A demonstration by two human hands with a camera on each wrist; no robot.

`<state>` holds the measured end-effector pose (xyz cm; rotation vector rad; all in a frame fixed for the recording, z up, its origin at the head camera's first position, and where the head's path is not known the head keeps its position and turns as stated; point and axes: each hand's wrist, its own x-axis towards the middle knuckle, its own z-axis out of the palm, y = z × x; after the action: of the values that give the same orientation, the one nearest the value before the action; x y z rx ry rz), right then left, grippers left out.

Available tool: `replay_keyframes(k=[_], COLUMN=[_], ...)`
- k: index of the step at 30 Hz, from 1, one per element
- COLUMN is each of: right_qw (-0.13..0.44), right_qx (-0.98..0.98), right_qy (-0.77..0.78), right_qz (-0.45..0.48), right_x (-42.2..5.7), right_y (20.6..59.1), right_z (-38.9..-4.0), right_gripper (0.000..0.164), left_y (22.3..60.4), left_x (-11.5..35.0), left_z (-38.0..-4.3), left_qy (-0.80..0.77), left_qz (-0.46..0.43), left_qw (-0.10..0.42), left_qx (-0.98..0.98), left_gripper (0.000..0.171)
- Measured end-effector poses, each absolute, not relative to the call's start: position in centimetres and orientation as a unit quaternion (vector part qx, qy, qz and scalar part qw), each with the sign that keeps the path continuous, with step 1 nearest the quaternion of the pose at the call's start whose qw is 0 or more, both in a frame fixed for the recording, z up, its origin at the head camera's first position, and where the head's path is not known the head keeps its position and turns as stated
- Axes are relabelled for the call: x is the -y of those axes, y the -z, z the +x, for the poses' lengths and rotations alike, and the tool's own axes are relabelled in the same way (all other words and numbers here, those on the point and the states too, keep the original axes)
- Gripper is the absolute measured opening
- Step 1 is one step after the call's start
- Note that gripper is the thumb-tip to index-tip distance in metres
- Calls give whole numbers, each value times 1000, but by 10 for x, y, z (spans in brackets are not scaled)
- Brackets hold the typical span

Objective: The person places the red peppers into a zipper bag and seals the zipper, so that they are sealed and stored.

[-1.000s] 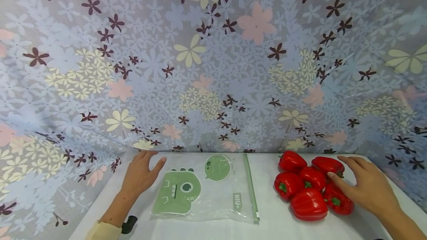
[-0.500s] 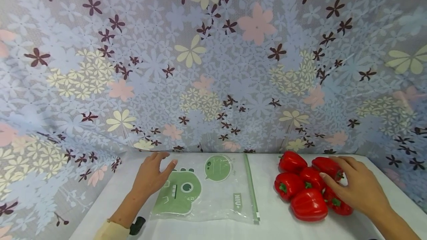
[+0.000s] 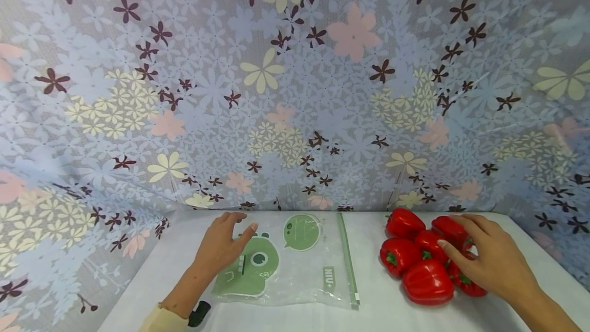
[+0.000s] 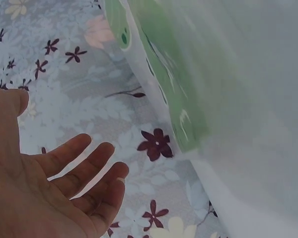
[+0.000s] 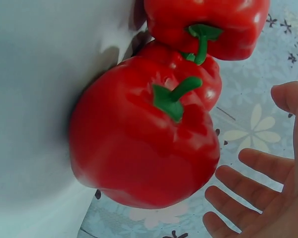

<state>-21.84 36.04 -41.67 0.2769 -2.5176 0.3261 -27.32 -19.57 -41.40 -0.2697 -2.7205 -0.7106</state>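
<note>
A clear zip bag [image 3: 306, 278] lies flat on the table, printed with a green dinosaur and with a green zip strip along its right side. My left hand [image 3: 221, 246] hovers over the bag's left edge, fingers spread and holding nothing; the left wrist view shows its loose fingers apart from the bag. Several red bell peppers [image 3: 427, 282] with green stems sit clustered to the right. At their right side my right hand [image 3: 493, 255] partly covers the rear and right-hand ones. In the right wrist view its fingers are extended beside a large pepper [image 5: 144, 134], gripping nothing.
A white table [image 3: 258, 319] carries everything. Floral fabric [image 3: 295, 91] rises behind the table and continues along its sides. A dark object [image 3: 199, 314] shows beside the left wrist, below a cream sleeve [image 3: 163, 319].
My left hand has moved right, from beside the bag to over its left edge. My right hand has shifted slightly left over the peppers. The bag and peppers look still.
</note>
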Motion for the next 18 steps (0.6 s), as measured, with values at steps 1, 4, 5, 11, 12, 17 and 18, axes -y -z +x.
replay_keyframes(k=[1, 4, 5, 11, 12, 17, 18], right_qw=[289, 291, 292, 294, 294, 311, 316], right_qx=[944, 942, 942, 940, 940, 931, 929], right_qy=[-122, -124, -125, -125, -124, -122, -122], right_qz=[104, 109, 111, 123, 124, 148, 153], right_x=[-359, -356, -355, -348, -347, -344, -344], right_y=[416, 415, 415, 413, 413, 413, 413], right_z=[-218, -215, -214, -210, -209, -206, -205], right_gripper=[74, 74, 74, 75, 75, 74, 74], left_y=[414, 414, 414, 417, 417, 419, 419], left_x=[194, 188, 186, 176, 175, 169, 168], left_z=[-273, -272, -272, -271, -271, -270, -270], left_qy=[250, 252, 253, 257, 258, 261, 261], left_qz=[-97, -103, -105, -115, -117, -125, -128], left_qw=[156, 152, 151, 145, 143, 138, 138], left_qx=[951, 950, 950, 949, 948, 947, 947], left_gripper=[61, 60, 60, 59, 59, 60, 60])
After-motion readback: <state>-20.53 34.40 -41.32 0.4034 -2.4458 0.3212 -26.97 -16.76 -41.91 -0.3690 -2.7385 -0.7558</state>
